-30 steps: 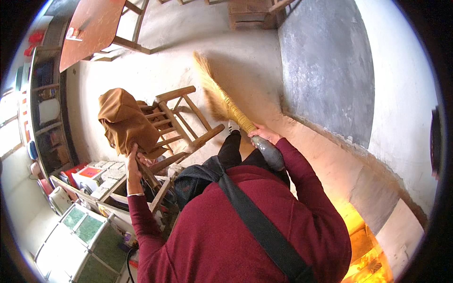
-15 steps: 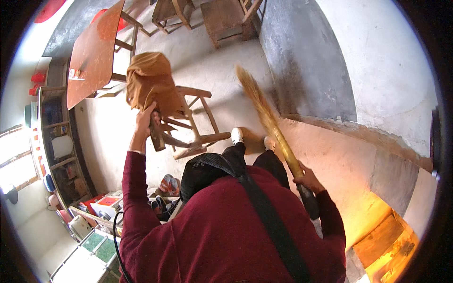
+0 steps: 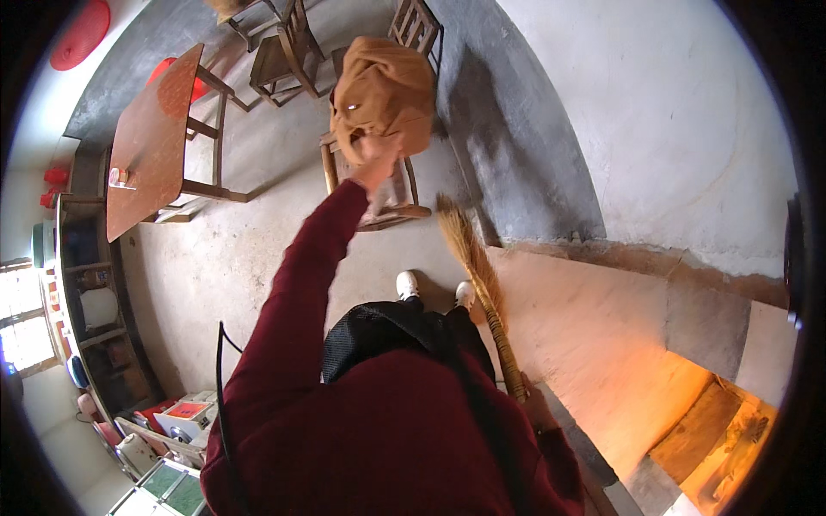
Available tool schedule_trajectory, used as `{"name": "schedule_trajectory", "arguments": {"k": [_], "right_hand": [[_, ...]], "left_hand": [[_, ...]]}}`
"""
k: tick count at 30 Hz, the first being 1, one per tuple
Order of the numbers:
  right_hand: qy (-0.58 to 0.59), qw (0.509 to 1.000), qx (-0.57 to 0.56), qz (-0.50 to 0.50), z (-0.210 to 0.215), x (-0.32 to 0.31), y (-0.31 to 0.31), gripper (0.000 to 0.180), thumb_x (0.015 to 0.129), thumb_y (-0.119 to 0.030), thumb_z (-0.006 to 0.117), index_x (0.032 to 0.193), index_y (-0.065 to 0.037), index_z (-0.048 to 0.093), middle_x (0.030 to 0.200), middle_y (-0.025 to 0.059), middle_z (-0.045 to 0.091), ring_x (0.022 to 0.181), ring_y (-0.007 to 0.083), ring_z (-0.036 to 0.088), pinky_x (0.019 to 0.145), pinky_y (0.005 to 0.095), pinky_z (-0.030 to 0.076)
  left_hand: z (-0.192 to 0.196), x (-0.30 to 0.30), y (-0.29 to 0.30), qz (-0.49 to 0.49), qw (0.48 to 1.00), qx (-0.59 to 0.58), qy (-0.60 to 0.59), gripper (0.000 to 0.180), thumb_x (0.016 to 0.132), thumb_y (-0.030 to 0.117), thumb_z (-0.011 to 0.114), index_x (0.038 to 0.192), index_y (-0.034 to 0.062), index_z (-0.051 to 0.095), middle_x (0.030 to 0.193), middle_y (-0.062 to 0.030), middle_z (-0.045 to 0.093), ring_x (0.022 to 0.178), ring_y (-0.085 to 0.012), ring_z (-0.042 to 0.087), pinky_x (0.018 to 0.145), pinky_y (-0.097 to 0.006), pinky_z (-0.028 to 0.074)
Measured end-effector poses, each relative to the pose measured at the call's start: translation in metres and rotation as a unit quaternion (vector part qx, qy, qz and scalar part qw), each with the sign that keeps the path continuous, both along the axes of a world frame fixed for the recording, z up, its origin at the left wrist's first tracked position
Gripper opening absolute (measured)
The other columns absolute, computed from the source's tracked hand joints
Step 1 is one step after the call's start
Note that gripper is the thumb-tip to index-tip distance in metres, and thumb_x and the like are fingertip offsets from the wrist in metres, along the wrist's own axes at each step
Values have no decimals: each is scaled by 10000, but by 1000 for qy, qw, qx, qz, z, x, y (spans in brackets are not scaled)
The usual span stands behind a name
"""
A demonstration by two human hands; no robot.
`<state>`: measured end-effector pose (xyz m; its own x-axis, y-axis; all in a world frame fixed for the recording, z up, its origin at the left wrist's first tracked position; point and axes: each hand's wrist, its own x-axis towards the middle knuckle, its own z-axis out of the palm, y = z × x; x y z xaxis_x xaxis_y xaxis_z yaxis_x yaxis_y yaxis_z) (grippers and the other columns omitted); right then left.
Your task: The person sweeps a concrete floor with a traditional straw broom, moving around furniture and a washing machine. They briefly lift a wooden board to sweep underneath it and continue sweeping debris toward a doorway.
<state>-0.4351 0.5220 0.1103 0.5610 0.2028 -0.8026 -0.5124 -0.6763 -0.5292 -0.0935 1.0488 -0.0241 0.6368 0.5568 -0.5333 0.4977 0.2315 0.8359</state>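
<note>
A small wooden chair stands ahead of me near the grey wall, with a brown garment draped over it. My left hand reaches far forward and is closed at the chair's draped upper part; the cloth and some blur hide the fingertips. At my right side, my right hand is wrapped round the handle of a straw broom. The broom slants forward and left, its bristles pointing toward the chair. My right hand lies partly in shadow beside my sleeve.
A reddish-brown table stands at left, with wooden chairs behind it. Dark shelving runs along the left side. The grey-and-white wall borders the right. Boxes crowd the lower left.
My left arm has swung forward and right, carrying the chair and garment from the left toward the wall. The broom and my right hand have drawn back and lower.
</note>
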Motion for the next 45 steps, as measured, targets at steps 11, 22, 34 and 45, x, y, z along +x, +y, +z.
{"name": "schedule_trajectory", "arguments": {"k": [11, 22, 34, 45], "right_hand": [[40, 987, -64, 144, 31, -1, -31, 874, 643, -240, 683, 1370, -99, 218, 980, 269, 567, 910, 308, 587, 744, 366, 462], [12, 974, -37, 225, 51, 58, -50, 833, 683, -135, 627, 1382, -120, 174, 942, 292, 569, 885, 364, 590, 720, 389, 466], [26, 918, 28, 395, -125, 149, 5, 858, 589, -191, 683, 1336, -68, 279, 993, 177, 588, 887, 241, 568, 772, 316, 446], [237, 906, 166, 309, -121, 137, 170, 878, 633, -29, 695, 1370, -61, 221, 855, 109, 592, 560, 154, 570, 477, 291, 480]], "left_hand": [[-40, 89, -158, -66, 992, 106, -20, 691, 689, 187, 671, 1227, 83, 251, 916, -129, 556, 783, -251, 537, 655, -356, 447], [-35, 64, -187, -173, 976, 122, -55, 766, 684, 221, 670, 1296, 40, 247, 926, -164, 561, 846, -291, 544, 717, -379, 439], [-73, -298, -114, -186, 973, -33, 128, 557, 816, 106, 565, 1326, 96, 341, 949, -26, 622, 828, -118, 578, 691, -279, 472], [-40, -529, -68, 123, 979, -110, 119, 641, 823, 223, 595, 1351, 58, 271, 1017, -81, 578, 905, -190, 569, 754, -339, 456]]}}
